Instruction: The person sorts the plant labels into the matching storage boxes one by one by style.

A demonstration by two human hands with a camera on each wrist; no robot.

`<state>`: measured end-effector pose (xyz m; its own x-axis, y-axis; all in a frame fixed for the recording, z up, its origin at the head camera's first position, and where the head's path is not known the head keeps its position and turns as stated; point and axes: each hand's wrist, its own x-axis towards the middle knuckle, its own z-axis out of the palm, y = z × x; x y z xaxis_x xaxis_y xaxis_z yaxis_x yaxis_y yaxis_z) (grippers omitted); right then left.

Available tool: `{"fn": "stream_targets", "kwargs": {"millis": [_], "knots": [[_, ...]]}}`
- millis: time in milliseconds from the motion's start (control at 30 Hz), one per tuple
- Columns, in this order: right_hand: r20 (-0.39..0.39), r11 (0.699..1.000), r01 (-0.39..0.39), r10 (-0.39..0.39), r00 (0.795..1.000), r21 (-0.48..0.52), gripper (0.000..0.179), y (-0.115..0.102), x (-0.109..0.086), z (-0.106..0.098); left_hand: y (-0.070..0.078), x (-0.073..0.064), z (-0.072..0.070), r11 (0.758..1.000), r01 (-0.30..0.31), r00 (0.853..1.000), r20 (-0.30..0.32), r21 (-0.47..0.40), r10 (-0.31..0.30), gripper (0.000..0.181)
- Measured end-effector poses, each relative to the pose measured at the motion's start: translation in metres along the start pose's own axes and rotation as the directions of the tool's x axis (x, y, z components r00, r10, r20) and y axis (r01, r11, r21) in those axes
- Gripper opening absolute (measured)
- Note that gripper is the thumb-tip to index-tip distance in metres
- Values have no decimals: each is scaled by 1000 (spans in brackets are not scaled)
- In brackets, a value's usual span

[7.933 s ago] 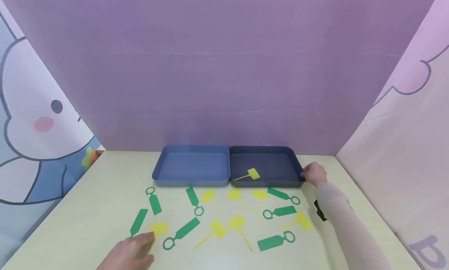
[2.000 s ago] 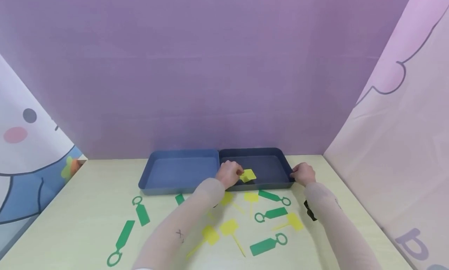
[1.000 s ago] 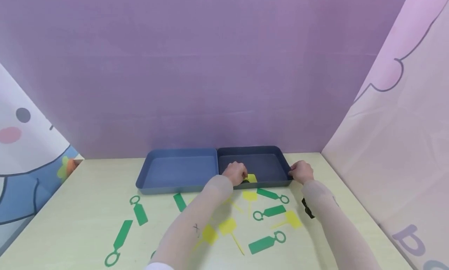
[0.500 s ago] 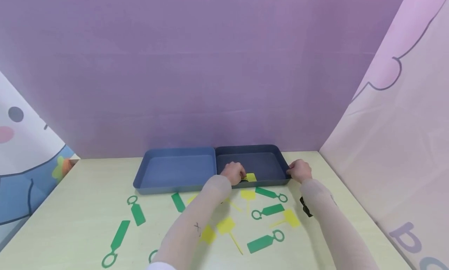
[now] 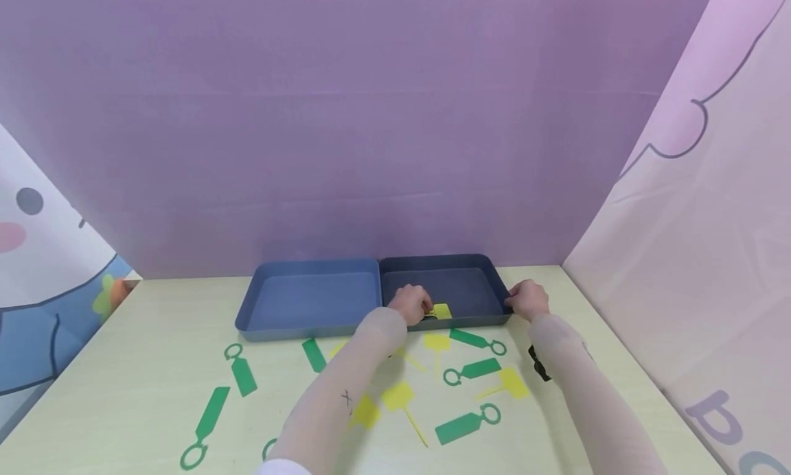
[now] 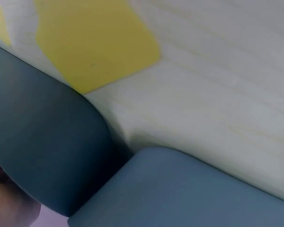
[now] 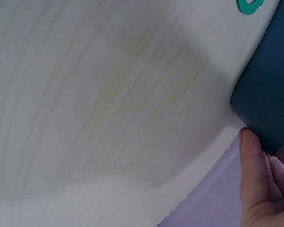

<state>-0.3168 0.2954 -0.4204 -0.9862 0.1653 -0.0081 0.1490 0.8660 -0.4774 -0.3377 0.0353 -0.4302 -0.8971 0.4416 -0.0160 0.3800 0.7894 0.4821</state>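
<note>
My left hand (image 5: 410,305) reaches into the dark tray (image 5: 463,286), its curled fingers pinching a yellow T-shaped plant label near the front wall. Yellow label heads (image 5: 441,311) show just right of the fingertips; the stems are hidden by the hand. In the left wrist view the tray walls (image 6: 47,127) cover most of the hand, leaving a bit of it at the lower left corner. My right hand (image 5: 530,300) grips the dark tray's right side near the front corner. Its straight fingers (image 7: 252,165) lie along the outside of that wall in the right wrist view.
A blue tray (image 5: 312,296) stands against the dark one on the left. Several yellow labels (image 5: 398,396) and green ring-ended tags (image 5: 459,428) lie spread on the table (image 5: 154,365), some under the left forearm. A purple wall (image 5: 395,152) rises behind the trays.
Since the oldest frame my left hand has gone from the yellow label at the table's front left into the dark tray; that label has left its spot. My right hand has kept its grip.
</note>
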Motion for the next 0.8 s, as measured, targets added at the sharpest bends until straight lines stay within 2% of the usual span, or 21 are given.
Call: {"fn": "stream_targets", "kwargs": {"millis": [333,600,800], "knots": [[-1,1000,7,-7,1000,-6,27,0,0,-2,2,0,-1,1000,21,1000,4,1,-21,24],[5,1000,18,-18,1000,-4,28,0,-1,-3,2,-5,-6,1000,-14,1000,25,18,14,19],[1,999,40,-40,999,-24,27,1,-1,-3,1,-11,-16,998,-63,996,60,26,61,20]]}}
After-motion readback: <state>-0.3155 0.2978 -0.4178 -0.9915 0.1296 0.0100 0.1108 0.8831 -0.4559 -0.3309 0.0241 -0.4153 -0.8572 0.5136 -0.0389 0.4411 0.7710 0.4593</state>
